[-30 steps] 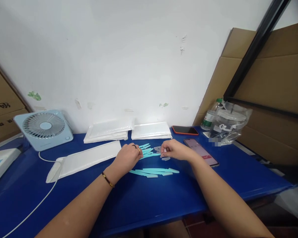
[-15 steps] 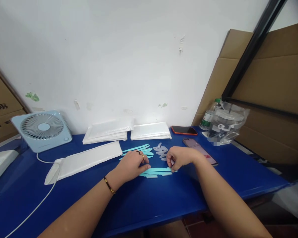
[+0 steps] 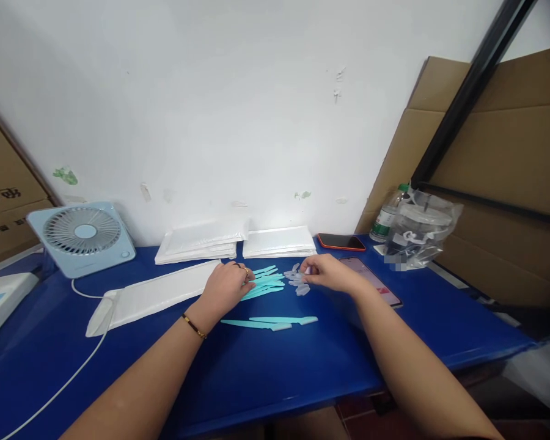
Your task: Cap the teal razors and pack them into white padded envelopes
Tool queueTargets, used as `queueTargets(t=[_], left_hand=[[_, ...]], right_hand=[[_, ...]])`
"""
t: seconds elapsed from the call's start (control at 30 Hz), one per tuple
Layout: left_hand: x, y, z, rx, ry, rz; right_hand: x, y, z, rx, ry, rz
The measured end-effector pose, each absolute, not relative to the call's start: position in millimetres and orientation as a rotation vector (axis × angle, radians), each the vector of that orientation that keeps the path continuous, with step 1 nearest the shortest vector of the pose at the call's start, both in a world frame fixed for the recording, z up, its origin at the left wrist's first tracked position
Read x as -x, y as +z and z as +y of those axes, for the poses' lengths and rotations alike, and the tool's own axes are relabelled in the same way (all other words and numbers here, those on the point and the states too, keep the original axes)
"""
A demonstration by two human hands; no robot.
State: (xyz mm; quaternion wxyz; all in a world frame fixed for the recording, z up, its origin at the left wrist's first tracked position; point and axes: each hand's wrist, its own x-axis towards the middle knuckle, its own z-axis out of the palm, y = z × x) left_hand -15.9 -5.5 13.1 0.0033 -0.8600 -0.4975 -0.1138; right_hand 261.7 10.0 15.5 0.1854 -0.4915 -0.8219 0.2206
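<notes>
My left hand (image 3: 231, 284) is closed at the left end of a pile of turquoise eyebrow razors (image 3: 268, 284), its fingertips pinched on a razor handle; the grip is partly hidden. To the right of that pile lie small clear plastic blade caps (image 3: 301, 290). My right hand (image 3: 323, 272) pinches one of these caps between thumb and forefinger, just above the others. Closer to the front edge, two loose eyebrow razors (image 3: 284, 319) lie side by side with their blade ends pointing right.
A white padded mailer (image 3: 151, 299) lies left, with stacked mailers (image 3: 279, 241) along the wall. A blue fan (image 3: 85, 238) and its cable stand far left. Two phones (image 3: 341, 241), a bottle (image 3: 385, 217) and a bagged cup (image 3: 421, 226) are at right.
Both hands have moved away from the razors in front, the left to the razor pile and the right up to the caps. Fewer razors lie in front now.
</notes>
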Motion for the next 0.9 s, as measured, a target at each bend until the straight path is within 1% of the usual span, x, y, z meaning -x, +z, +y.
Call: queueTargets(t=[0.1,0.2,0.3,0.47,0.67,0.8,0.9], left_hand=[[15,14,-9,2.818,-0.452,-1.586],[7,12,-18,2.998,-0.431,-1.45],[-1,7,-26,3.129,-0.357,-1.295],[-5,2,-23,3.088,-0.309,-1.27],[11,15,-8,2.743,-0.351,-1.5],[18,28,-17,2.891,-0.362,-1.559],[13,29,-31,3.08,-0.125,-1.495]], right_hand=[[-259,19,3,1.243,0.736,-2.431],[-250,20,-5,1.098,0.907,-2.7],[-239,16,-8,1.125,0.863,-2.819],[-235,15,-5,1.137,0.753,-2.703],[-249,15,10,1.372,0.628,-2.321],[-252,12,14,1.404,0.542,-2.23],[-250,13,9,1.29,0.599,-2.273]])
